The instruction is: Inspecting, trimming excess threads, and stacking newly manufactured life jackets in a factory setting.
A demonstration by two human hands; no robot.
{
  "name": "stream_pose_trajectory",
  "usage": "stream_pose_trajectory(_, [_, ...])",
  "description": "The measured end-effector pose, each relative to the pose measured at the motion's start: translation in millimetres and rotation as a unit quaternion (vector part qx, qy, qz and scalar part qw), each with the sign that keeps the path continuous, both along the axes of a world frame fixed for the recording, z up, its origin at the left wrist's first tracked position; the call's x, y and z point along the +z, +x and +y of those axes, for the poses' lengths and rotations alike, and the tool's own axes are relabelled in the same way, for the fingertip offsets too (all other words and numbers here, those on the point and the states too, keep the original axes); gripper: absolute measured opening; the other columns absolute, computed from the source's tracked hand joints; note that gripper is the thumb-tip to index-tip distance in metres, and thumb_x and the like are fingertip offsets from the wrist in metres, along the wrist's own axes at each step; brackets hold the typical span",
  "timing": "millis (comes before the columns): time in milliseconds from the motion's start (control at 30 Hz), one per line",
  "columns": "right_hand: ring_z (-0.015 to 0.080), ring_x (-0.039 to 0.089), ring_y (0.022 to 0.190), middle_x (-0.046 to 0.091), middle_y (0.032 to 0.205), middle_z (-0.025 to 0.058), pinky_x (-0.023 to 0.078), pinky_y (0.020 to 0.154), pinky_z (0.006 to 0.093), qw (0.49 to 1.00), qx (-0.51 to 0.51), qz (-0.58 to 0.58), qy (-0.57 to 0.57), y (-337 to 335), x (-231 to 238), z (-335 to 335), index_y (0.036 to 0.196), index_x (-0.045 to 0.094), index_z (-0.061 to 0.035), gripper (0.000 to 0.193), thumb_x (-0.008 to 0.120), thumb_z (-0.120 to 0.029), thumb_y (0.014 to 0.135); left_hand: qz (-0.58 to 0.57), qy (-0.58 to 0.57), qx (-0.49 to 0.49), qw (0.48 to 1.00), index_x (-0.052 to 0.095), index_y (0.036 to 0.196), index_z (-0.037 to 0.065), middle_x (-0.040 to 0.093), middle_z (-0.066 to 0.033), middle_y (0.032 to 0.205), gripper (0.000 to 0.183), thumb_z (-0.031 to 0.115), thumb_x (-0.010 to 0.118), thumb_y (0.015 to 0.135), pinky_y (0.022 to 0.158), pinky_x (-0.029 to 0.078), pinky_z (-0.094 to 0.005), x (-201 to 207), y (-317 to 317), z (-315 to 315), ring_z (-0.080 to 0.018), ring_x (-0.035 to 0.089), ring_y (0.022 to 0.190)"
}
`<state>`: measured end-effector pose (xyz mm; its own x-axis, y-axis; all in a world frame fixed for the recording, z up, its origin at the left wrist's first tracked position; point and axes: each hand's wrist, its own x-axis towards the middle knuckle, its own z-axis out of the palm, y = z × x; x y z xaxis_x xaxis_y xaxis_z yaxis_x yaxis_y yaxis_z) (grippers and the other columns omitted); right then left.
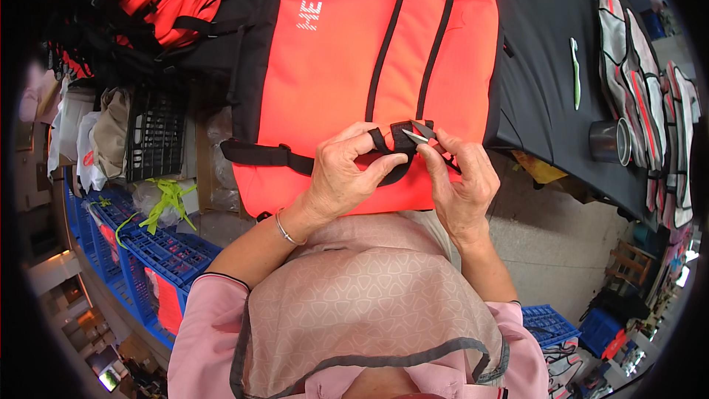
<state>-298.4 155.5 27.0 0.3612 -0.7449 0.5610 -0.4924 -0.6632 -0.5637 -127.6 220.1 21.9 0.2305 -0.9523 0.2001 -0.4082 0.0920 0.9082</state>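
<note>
Webbing [402, 135], black and doubled into a loop, sits between our two hands over the lower part of the orange bag [317, 89], which lies flat in front of us on the dark-covered tabletop [543, 52]. Our left hand [343, 170] is closed in a pinch, thumb and fingers gripping the loop; our right hand [469, 177] is curled around small pointed snips [415, 137], fingertips drawn together, the blades seeming slightly parted against the webbing. We judge the step in hand to be close snipping or picking at the strap end, though any loose thread is too small to tell. The next move calls for a steady left pinch and a short cut, tips angled away from the orange cloth. The bag's lower edge reaches our apron [377, 288] and seems to overhang the tabletop, so we have little room towards our body. To the right, the tabletop's edge slants away; dark cloth stretches between the bag and a grey cup [609, 142] near that edge, leaving our right elbow sideways room above the floor [554, 240].
</note>
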Motion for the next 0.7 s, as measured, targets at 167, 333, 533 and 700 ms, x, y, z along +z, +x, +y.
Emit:
stream_pose_trajectory(167, [0.0211,0.062,0.064,0.069,0.08,0.0071,0.049,0.056,0.0313,0.999,-0.005,0.015,-0.041,0.7,-3.4,-0.9,0.092,0.067,-0.0036,0.027,0.084,-0.009,0.072,-0.008,-0.001,0.0,1.0,0.075,0.101,0.005,0.07,-0.0097,0.1,0.026,0.007,0.081,0.076,0.076,0.054,-0.0292,-1.2,0.4,0.3,-0.0178,0.068,0.085])
stream_pose_trajectory(333, [0.0199,0.059,0.06,0.067,0.078,0.0057,0.047,0.053,0.0307,0.997,-0.004,0.013,-0.073,0.9,-6.3,-3.0,0.092,0.068,-0.0037,0.028,0.085,-0.01,0.071,-0.002,0.005,0.0,1.0,0.075,0.101,0.005,0.07,-0.0092,0.099,0.026,0.007,0.081,0.076,0.075,0.054,-0.0291,0.2,0.7,-0.3,-0.0171,0.068,0.085])
stream_pose_trajectory(533, [0.0199,0.06,0.061,0.067,0.078,0.0061,0.047,0.053,0.0304,0.997,0.0,0.011,-0.082,2.0,-8.0,-4.8,0.093,0.068,-0.003,0.028,0.085,-0.01,0.071,-0.004,0.001,-0.001,1.0,0.074,0.102,0.005,0.07,-0.0087,0.098,0.027,0.007,0.081,0.076,0.074,0.054,-0.0283,-0.7,2.1,-1.9,-0.0159,0.068,0.083])
stream_pose_trajectory(700, [0.0198,0.06,0.061,0.068,0.081,0.007,0.047,0.053,0.0302,0.995,0.001,0.016,-0.097,1.5,-9.9,-6.0,0.095,0.068,-0.0027,0.03,0.085,-0.01,0.071,-0.001,0.002,-0.001,1.0,0.074,0.102,0.005,0.07,-0.0086,0.098,0.027,0.007,0.081,0.076,0.073,0.054,-0.028,-0.9,2.0,-2.0,-0.0156,0.068,0.082])
